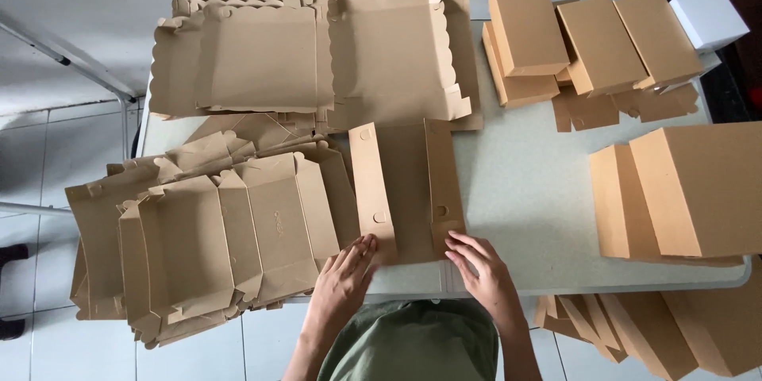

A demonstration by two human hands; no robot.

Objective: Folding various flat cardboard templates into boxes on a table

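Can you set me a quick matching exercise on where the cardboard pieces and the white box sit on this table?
Things:
1. partly folded box blank
2. white box
3. scalloped-edge flat blanks
4. closed brown boxes

Places:
A. far right corner
B. near right edge of the table
C. far left, stacked
D. centre, under the left hand and right hand

Pairs: 1-D, 2-A, 3-C, 4-B
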